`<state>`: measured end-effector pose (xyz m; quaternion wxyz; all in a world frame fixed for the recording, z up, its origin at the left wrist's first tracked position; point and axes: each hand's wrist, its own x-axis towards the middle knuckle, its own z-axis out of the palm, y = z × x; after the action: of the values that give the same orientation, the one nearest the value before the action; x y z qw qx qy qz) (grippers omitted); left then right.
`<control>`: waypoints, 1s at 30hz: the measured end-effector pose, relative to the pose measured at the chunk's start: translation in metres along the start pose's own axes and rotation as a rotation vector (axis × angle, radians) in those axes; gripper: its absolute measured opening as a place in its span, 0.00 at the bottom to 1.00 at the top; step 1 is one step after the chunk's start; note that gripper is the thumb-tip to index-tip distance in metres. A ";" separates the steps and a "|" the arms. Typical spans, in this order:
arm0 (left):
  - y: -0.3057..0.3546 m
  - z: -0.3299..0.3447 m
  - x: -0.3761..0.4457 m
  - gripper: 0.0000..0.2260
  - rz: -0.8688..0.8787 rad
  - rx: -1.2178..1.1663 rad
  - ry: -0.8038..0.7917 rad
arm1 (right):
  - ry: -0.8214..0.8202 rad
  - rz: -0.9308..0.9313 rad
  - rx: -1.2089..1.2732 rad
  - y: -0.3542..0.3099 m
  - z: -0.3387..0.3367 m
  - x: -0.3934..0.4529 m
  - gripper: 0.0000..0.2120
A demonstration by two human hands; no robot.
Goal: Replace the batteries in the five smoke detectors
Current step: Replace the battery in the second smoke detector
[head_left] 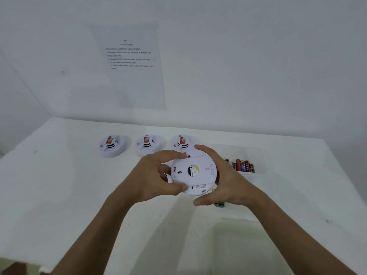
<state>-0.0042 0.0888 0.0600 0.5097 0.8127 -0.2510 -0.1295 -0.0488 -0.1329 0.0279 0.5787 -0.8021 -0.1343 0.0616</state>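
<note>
Now both hands, left hand and right hand, had a firm grip round the smoke detector; twisting unevenly could have dropped it onto the bench below.

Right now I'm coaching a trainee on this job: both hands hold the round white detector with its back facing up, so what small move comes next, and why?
Probably twist the back plate off. The left hand and right hand both grip the rim of the round white smoke detector, its labelled back is up and looks closed, and the mixed-colour batteries wait just right of it.
</note>
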 end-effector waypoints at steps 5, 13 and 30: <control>0.008 0.015 0.005 0.28 0.028 0.081 0.011 | 0.057 -0.079 -0.080 0.006 -0.009 -0.002 0.49; 0.002 0.037 0.004 0.23 0.065 0.239 0.176 | 0.132 -0.099 -0.040 0.022 -0.006 0.000 0.46; -0.007 0.037 0.023 0.26 0.252 0.592 0.059 | 0.130 -0.076 -0.082 0.029 -0.012 -0.007 0.46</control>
<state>-0.0004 0.0508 0.0388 0.2705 0.8915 -0.3615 0.0370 -0.0487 -0.1542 0.0035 0.5549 -0.8216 -0.1292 -0.0185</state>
